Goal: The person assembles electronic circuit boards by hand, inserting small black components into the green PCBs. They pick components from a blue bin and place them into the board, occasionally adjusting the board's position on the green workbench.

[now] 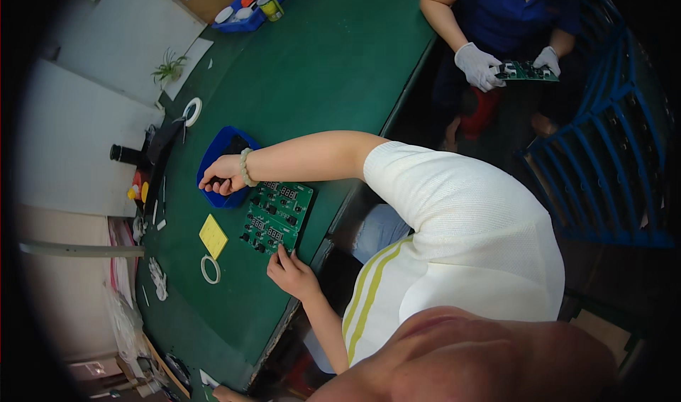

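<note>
Over a blue plastic bin point(237, 134) holding dark parts, my right hand point(224, 173) has its fingers curled together, a beaded bracelet at the wrist. Something dark shows among those fingers, too small to make out. Beside the bin a green circuit board point(303, 202) lies flat on the table, fitted with several black digit displays and black knob-like parts. The thumb and fingertips of my left hand point(294, 273) pinch the board's edge at its lower corner.
The green table point(333, 54) carries a yellow pad point(213, 237), a tape roll point(211, 268), another ring of tape point(192, 111) and white gloves point(157, 280). Across the aisle, a seated co-worker's gloved hands point(479, 66) hold a circuit board point(526, 71). Blue racks point(603, 146) stand nearby.
</note>
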`<act>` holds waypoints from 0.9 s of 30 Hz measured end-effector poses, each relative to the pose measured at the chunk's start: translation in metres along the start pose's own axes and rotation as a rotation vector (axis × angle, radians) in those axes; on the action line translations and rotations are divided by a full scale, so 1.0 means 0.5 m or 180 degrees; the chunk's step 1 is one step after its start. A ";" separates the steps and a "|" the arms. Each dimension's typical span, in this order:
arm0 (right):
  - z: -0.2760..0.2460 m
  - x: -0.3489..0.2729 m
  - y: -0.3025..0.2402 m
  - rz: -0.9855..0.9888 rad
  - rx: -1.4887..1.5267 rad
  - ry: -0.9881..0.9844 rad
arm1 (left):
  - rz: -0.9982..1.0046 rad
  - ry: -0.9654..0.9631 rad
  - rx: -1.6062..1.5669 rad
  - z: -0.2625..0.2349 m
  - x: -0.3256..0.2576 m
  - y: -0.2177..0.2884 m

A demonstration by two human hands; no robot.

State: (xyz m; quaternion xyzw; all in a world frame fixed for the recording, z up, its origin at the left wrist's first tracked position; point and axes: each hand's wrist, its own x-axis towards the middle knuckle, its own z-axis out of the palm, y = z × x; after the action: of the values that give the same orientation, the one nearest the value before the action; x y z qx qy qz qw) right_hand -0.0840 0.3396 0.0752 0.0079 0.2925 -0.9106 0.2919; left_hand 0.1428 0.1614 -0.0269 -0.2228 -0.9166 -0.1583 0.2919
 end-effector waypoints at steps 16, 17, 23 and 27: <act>-0.071 -0.013 0.067 -0.0442 -0.0296 -0.0353 | 0.0059 -0.0010 -0.0368 -0.040 -0.008 -0.057; -0.080 -0.010 0.069 -0.0455 -0.0433 -0.0351 | 0.0066 -0.0009 -0.0369 -0.039 -0.007 -0.059; -0.082 -0.038 0.068 -0.0450 -0.0967 -0.0537 | 0.0139 -0.0030 -0.0422 -0.039 -0.010 -0.062; -0.113 -0.021 0.067 -0.0241 -0.1120 -0.0406 | 0.0076 -0.0126 -0.0448 -0.044 -0.010 -0.067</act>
State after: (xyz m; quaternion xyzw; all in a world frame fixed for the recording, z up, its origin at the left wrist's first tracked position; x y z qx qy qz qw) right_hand -0.0661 0.3536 0.0126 -0.1121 0.4281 -0.8544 0.2723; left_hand 0.1398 0.1221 -0.0179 -0.2567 -0.9061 -0.2144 0.2591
